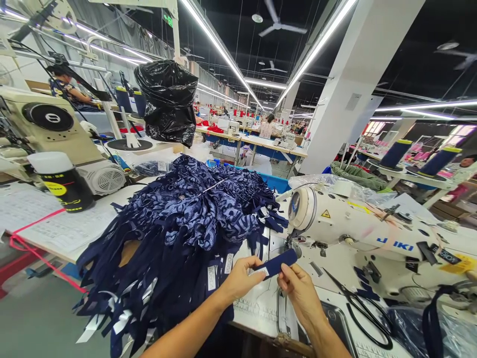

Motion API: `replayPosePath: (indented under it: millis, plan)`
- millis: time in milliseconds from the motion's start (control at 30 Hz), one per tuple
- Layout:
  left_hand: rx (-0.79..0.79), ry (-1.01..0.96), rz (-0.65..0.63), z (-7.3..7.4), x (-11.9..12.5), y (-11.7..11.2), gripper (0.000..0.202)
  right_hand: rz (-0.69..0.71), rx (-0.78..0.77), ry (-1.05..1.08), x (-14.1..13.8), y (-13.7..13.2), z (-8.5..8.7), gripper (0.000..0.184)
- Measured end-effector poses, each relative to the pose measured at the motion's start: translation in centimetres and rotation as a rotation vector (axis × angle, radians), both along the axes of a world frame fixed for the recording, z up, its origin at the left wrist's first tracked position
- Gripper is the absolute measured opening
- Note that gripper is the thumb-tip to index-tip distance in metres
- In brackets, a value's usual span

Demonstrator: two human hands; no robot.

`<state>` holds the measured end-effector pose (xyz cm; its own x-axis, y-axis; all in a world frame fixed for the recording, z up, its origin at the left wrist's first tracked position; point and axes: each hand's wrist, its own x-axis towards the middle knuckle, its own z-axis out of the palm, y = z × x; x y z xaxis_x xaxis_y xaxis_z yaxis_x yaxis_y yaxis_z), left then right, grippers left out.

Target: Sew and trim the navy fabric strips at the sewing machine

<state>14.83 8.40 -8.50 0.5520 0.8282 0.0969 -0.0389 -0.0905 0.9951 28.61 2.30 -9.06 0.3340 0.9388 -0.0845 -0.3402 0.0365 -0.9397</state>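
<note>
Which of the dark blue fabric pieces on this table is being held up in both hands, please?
The small plain navy strip, pinched between the left hand and right hand before the sewing machine. The others lie heaped in the patterned pile to the left.

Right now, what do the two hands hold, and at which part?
Both hands pinch one navy fabric strip: the left hand at its lower-left end, the right hand under its middle.

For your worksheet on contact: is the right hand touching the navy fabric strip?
Touching. The head view shows the right hand with its fingertips pressed on the navy fabric strip, while the left hand pinches its other end, near the sewing machine.
</note>
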Motion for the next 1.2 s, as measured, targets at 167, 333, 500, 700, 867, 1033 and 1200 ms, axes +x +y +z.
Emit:
replayPosePath:
  millis: [167, 333, 500, 700, 867, 1033, 1200]
  plan:
    - [0.031, -0.002, -0.007, -0.5, 0.1, 0.1, 0.01, -0.008, -0.021, -0.013, 0.0, 0.1, 0.1, 0.037]
    - [0.14, 0.013, 0.024, -1.1, 0.2, 0.1, 0.01, -0.006, 0.01, -0.081, -0.2, -0.1, 0.5, 0.039]
    - [0.808, -0.006, 0.366, -1.3, 0.0, -0.5, 0.014, 0.026, 0.112, 0.014, -0.1, -0.7, 1.1, 0.052]
    - [1.075, -0.059, 0.393, -1.1, 0.0, -0.8, 0.021, 0.307, 0.078, -0.216, 0.5, -1.5, 1.2, 0.037]
    - [1.038, -0.058, 0.378, -1.3, 0.3, -0.6, 0.018, 0.299, -0.01, -0.545, 0.5, -1.8, 0.6, 0.023]
    - [0.951, -0.02, 0.38, -1.8, 0.6, -0.5, 0.011, 0.293, -0.008, -0.635, 0.4, -2.0, 0.5, 0.02]
    - [0.928, -0.003, 0.364, -1.9, 0.6, -0.4, 0.011, 0.306, 0.017, -0.703, 0.4, -2.2, 0.5, 0.021]
